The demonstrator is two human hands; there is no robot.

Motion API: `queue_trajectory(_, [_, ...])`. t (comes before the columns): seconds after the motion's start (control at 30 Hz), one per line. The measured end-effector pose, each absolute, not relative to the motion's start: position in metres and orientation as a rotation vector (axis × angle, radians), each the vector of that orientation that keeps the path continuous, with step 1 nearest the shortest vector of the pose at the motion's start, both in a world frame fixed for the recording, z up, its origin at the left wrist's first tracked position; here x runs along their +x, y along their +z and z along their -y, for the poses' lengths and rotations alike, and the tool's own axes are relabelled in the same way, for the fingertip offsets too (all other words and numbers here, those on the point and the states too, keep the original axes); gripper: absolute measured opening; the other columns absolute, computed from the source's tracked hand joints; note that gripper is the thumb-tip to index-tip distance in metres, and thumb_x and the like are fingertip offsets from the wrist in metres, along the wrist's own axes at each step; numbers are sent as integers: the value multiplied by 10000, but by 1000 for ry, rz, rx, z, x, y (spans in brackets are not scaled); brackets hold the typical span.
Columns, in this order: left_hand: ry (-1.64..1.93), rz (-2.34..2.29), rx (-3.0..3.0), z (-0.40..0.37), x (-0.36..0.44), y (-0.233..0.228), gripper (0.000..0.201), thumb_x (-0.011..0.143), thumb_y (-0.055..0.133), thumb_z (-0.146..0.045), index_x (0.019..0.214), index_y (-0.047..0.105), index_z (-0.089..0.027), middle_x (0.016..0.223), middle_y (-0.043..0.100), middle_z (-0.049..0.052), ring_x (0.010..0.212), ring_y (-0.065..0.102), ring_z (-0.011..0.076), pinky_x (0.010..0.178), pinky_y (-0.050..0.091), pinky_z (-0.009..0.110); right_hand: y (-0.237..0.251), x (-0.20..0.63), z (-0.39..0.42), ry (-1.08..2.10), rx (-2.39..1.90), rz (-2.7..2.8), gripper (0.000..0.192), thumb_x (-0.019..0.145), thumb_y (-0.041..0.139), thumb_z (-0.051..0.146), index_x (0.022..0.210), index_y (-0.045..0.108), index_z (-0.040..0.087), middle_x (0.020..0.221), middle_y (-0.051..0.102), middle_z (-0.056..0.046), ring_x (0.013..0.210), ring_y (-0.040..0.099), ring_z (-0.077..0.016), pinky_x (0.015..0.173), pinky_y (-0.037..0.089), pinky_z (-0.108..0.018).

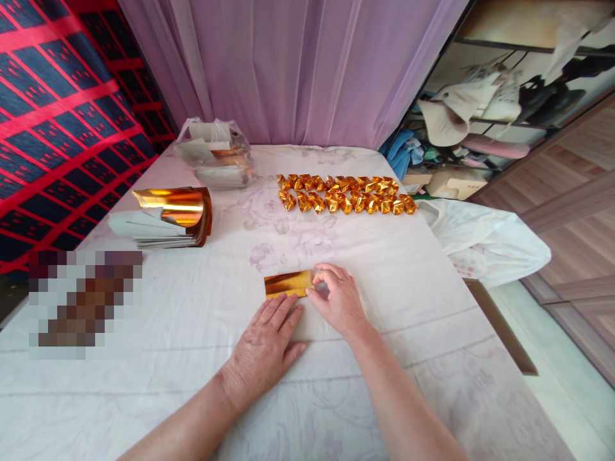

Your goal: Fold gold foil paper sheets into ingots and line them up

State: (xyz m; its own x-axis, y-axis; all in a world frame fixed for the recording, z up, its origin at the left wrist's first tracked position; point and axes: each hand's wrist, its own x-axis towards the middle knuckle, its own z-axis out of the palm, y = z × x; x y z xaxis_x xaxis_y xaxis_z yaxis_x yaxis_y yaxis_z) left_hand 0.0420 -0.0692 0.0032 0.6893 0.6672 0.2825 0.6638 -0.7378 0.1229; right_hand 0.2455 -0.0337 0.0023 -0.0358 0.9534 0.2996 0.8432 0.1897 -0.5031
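A small rectangle of shiny gold foil paper (pixel 287 283) lies flat on the table, its long side running left to right. My left hand (pixel 269 336) rests palm down, fingers stretched, with the fingertips on the paper's near edge. At the paper's right end, the thumb and forefinger of my right hand (pixel 339 299) close on the short edge. Beyond the hands, several folded gold foil pieces (pixel 346 194) stand in two rows. To the left sits a curled stack of gold foil paper (pixel 182 208) with pale backs.
A clear plastic bag (pixel 216 157) of more paper stands at the back left. A flowered cloth covers the table (pixel 230 275). A blurred-out patch (pixel 86 304) covers the left side. Past the right edge are a white plastic bag (pixel 494 240) and shelves with a cap (pixel 444 115).
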Motion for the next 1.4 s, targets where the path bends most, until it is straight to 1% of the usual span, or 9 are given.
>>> queue_trajectory(0.3, [503,-1118,2863,69,42,5,521,943,526,-448,1340,537,-111,1420,532,173,1327,474,321,1079,423,490,5,247,34,290,-1665,1927,53,822,660,240,788,619,239,1180,657,-69,1088,592,-248,919,428,-405])
queue_trajectory(0.6, [504,-1133,2865,69,43,4,513,949,511,-453,1339,539,-121,1416,538,161,1334,468,314,1082,420,479,6,248,35,277,-1635,1957,35,831,644,238,798,649,246,1162,655,-58,1078,595,-237,909,427,-397])
queue_trajectory(0.73, [484,-1127,2860,69,43,5,512,950,508,-456,1339,541,-125,1418,538,159,1338,463,309,1087,415,478,7,246,35,260,-1652,1945,53,834,632,238,785,651,246,1153,663,-59,1072,598,-234,909,425,-392])
queue_trajectory(0.93, [483,-1117,2860,68,42,6,528,949,507,-460,1350,527,-117,1419,535,163,1346,456,311,1090,414,480,10,238,37,223,-1730,1918,93,840,649,303,774,644,239,1147,667,-68,1063,600,-248,902,421,-399])
queue_trajectory(1.1, [476,-1113,2853,68,42,7,528,946,516,-452,1354,524,-118,1420,535,166,1348,455,314,1096,408,485,10,233,37,194,-1783,1890,109,819,673,292,741,623,234,1153,668,-68,1059,599,-253,896,417,-397])
queue_trajectory(1.4, [434,-1120,2846,67,43,8,524,953,494,-459,1362,518,-132,1430,529,161,1350,455,315,1089,419,491,10,234,37,206,-1780,1894,125,823,673,311,745,611,236,1166,662,-72,1065,594,-260,895,415,-405])
